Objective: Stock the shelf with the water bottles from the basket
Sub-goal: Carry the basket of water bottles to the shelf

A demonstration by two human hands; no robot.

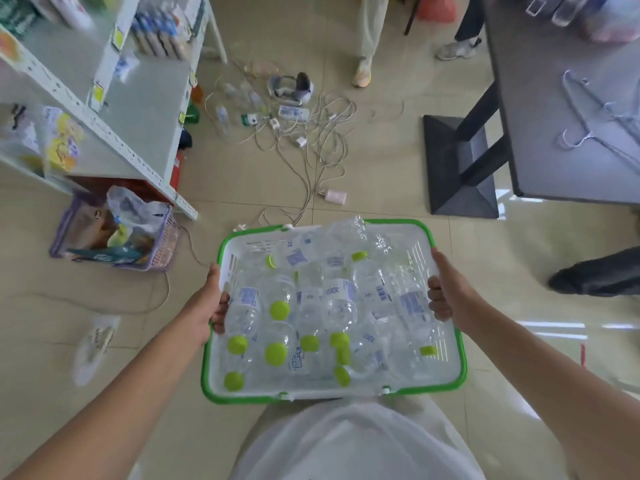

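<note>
A white basket with a green rim (242,398) hangs in front of my body, held off the floor. Several clear water bottles with lime-green caps (278,310) lie jumbled inside it. My left hand (211,303) grips the basket's left rim, fingers curled over the edge. On the opposite rim my right hand (445,296) grips the same way. The white metal shelf (138,109) stands at the upper left, its middle boards mostly bare, with small bottles stacked at its far end.
A purple basket of packaged goods (114,233) sits on the floor by the shelf's corner. Tangled cables, chargers and loose bottles (294,126) litter the tiles ahead. A dark table (561,109) with hangers stands right. People's legs and shoes show at the top and right edge.
</note>
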